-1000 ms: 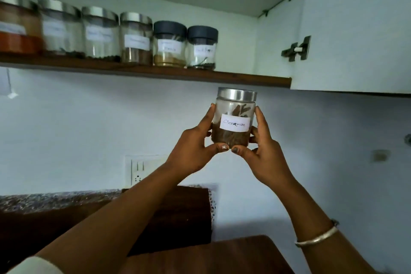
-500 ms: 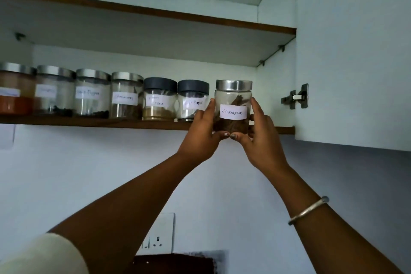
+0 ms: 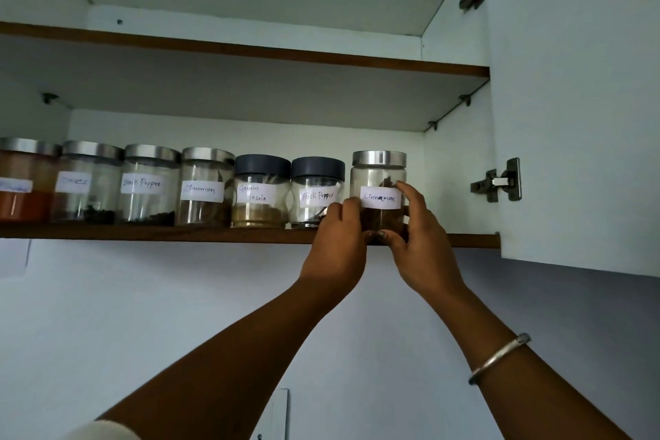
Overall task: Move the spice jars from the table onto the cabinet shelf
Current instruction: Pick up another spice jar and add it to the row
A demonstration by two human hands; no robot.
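**The cinnamon jar (image 3: 379, 175) at the shelf's (image 3: 178, 235) right end**

Six labelled jars (image 3: 150, 186) line the shelf from the left; my left hand (image 3: 339, 243) grips the cinnamon jar's left side, just beside the dark-lidded Black Pepper jar (image 3: 316, 189); my right hand (image 3: 421, 243) curls round its right side; my hands hide its base at the shelf's front edge; the cabinet door (image 3: 571, 118) stands open at right.

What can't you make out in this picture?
Head view:
- Base of the held jar: hidden by the left hand and right hand, so whether it rests on the shelf is unclear.
- Leftmost jar: cut off by the left edge, label blurred.
- Table: out of frame.
- Socket: cut off by the bottom edge.
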